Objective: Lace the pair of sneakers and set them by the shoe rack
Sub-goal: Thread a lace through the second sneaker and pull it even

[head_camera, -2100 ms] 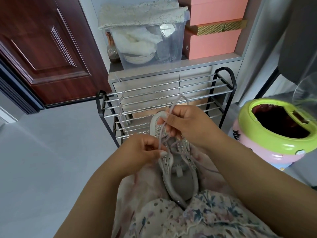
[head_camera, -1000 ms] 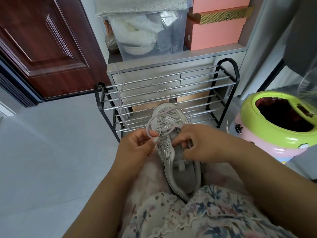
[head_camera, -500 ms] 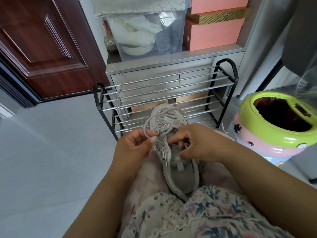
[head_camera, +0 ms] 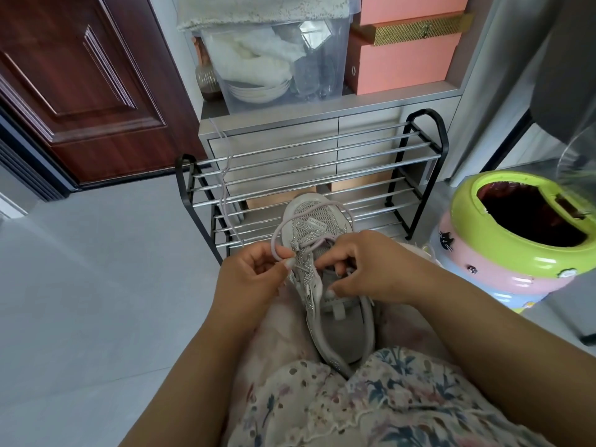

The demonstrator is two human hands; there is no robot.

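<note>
A grey sneaker (head_camera: 342, 330) with a sparkly trim lies on my lap, toe pointing away from me. A pale lilac lace (head_camera: 278, 232) loops over its toe. My left hand (head_camera: 248, 279) pinches this lace at the shoe's left eyelets. My right hand (head_camera: 371, 269) pinches the lace at the right eyelets, fingers curled over the tongue. A second lace (head_camera: 225, 175) hangs over the black metal shoe rack (head_camera: 322, 175) straight ahead. A sliver of a second pale shoe (head_camera: 422, 250) shows behind my right hand.
A green and pink bin (head_camera: 522, 240) stands on the floor at the right. Behind the rack is a grey cabinet (head_camera: 371, 124) carrying a clear storage box (head_camera: 277, 59) and pink boxes (head_camera: 403, 59). A dark wooden door (head_camera: 80, 85) is at the left, grey floor (head_camera: 96, 285) beside me.
My right hand came down from holding the lace high above the shoe to the eyelets. The lace loop now lies over the toe. My left hand stays at the left eyelets.
</note>
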